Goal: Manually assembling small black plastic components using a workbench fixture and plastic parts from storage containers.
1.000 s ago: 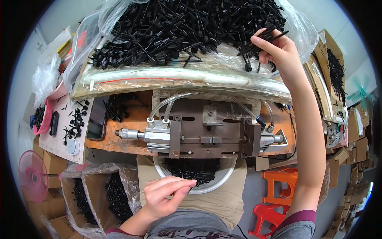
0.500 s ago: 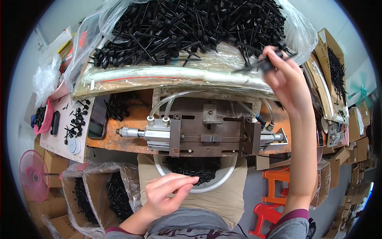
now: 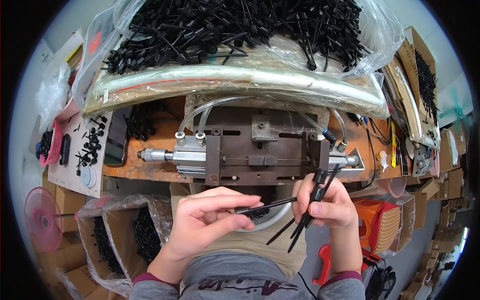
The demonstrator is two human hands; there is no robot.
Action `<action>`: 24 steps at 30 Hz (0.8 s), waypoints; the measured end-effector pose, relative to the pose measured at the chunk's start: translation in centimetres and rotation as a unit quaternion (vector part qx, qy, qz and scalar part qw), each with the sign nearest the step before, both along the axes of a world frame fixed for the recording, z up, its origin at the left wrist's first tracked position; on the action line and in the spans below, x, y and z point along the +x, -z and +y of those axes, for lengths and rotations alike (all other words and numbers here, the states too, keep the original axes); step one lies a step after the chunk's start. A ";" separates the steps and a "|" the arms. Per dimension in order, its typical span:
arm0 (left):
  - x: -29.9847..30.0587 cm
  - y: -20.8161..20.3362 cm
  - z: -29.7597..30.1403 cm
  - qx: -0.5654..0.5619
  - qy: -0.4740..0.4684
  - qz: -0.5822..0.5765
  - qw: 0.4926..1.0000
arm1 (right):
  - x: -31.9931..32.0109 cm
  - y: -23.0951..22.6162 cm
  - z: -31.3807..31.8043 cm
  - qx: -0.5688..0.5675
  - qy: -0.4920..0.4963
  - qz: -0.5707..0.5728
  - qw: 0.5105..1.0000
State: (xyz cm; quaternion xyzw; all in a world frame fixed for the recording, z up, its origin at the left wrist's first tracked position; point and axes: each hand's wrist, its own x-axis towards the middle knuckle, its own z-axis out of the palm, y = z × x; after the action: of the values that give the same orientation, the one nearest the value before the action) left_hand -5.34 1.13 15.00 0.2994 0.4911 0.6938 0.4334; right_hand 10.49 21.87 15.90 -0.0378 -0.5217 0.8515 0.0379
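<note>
My left hand (image 3: 197, 220) pinches the thick end of one black plastic stem (image 3: 277, 204) between thumb and fingertips. The stem's thin end points right and reaches the fingers of my right hand (image 3: 334, 207). That hand is closed on several more black stems (image 3: 314, 200), their thick ends up and thin ends slanting down to the left. Both hands are over my lap, just in front of a metal fixture (image 3: 230, 115) with an air cylinder at each side. Behind and below them is a white basket (image 3: 272, 223), mostly hidden, with black pieces in it.
Beyond the fixture, a big heap of black stems (image 3: 240, 30) lies on a plastic-wrapped tray (image 3: 240, 80). Clear air hoses (image 3: 200, 115) arch over the fixture. A phone (image 3: 116, 145) lies on the left; plastic-lined boxes (image 3: 120, 225) stand below. A red stool (image 3: 324, 267) is at lower right.
My right hand has come down from the heap to my lap, bringing several stems. My left hand has risen slightly from the basket and now pinches one stem beside the right hand.
</note>
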 end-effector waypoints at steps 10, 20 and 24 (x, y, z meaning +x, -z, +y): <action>1.4 2.2 1.6 0.014 -0.125 0.380 0.916 | 0.9 0.2 -0.5 0.043 0.312 0.031 0.949; 2.1 5.0 4.2 -0.018 -0.143 0.649 0.747 | 1.4 0.7 -3.1 0.293 0.474 0.078 0.827; 2.1 4.8 4.5 -0.036 -0.143 0.668 0.730 | 1.5 1.1 -3.5 0.356 0.498 0.046 0.789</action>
State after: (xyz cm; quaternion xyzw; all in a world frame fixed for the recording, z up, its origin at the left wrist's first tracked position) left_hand -3.29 5.68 10.20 0.5957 0.7157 0.3507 -0.1001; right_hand 12.02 18.33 14.79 -0.2367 -0.6941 0.4695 0.4918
